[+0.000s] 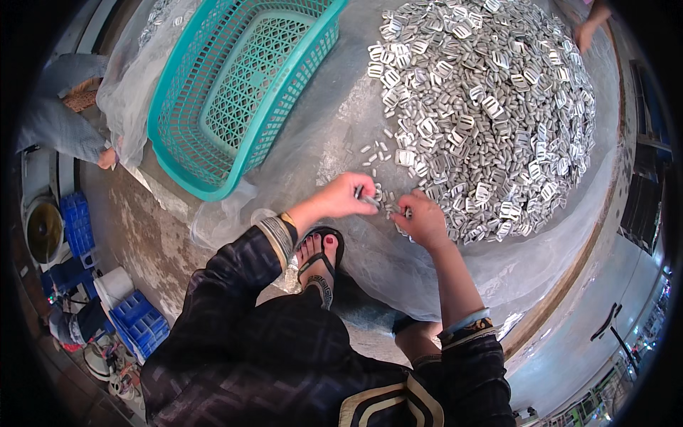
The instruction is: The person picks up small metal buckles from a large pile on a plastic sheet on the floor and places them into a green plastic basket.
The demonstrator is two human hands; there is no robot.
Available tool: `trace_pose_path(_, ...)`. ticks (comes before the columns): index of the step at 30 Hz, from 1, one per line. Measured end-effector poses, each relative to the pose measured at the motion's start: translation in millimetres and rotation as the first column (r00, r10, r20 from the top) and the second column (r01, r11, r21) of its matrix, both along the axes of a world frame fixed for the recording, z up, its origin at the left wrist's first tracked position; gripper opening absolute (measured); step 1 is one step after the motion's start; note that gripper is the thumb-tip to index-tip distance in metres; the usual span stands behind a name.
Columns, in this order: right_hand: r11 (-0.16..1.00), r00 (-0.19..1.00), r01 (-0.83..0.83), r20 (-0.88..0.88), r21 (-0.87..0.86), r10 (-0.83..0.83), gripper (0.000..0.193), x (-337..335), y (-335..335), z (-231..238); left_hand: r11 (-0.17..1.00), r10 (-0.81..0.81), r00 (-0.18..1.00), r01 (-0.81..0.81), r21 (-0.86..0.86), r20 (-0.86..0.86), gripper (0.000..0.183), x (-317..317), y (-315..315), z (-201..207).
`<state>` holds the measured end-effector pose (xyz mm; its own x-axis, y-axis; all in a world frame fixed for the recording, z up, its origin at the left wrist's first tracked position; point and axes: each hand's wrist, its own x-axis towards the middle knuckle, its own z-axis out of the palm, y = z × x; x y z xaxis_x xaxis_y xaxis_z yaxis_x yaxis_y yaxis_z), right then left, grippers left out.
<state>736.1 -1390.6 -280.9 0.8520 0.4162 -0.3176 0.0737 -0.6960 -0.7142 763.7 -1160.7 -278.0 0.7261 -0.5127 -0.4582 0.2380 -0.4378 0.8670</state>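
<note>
A heap of small silver metal pieces (491,107) lies ahead and to the right, slotted flat buckles mixed with short rounded pellets. My left hand (343,196) is at the heap's near left edge, fingers curled around small silver metal pieces that partly show at the fingertips. Close beside it, my right hand (425,219) is closed, with a bit of silver metal showing between thumb and fingers. Between the two hands are a few loose pellets (386,197). Exactly how many pieces each hand holds is hidden by the fingers.
A teal plastic basket (245,167) with a lattice bottom stands at the far left on translucent plastic sheeting (313,142). Another person's hand (585,35) touches the heap's far right edge; another person sits at left. Blue crates (139,322) stand at lower left.
</note>
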Motion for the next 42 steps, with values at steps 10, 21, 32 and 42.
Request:
trace_pose_path(10, 0.738, 0.698, 0.581, -0.676, 0.344, -0.234, 0.022, 20, -20, 24, 0.907, -0.236, 0.827, -0.001, 0.422, 0.511, 0.036, 8, -1, 14)
trace_pose_path(21, 0.962, 0.963, -0.085, 0.226, -0.26, 0.146, 0.039, -52, -11, -4, 0.721, 0.105, 0.37, -0.668, 0.185, 0.923, 0.016, 67, 54, 139)
trace_pose_path(32, 0.991, 0.964, -0.004, 0.262, -0.136, 0.04, 0.034, -51, 3, -1, 0.924, -0.294, 0.674, 0.018, 0.383, 0.678, 0.026, 60, -51, 19)
trace_pose_path(42, 0.224, 0.411, 0.881, -0.909, 0.416, 0.074, 0.032, 4, -33, 27, 0.908, 0.17, 0.91, -0.295, -0.299, -0.379, 0.013, 114, -25, -9)
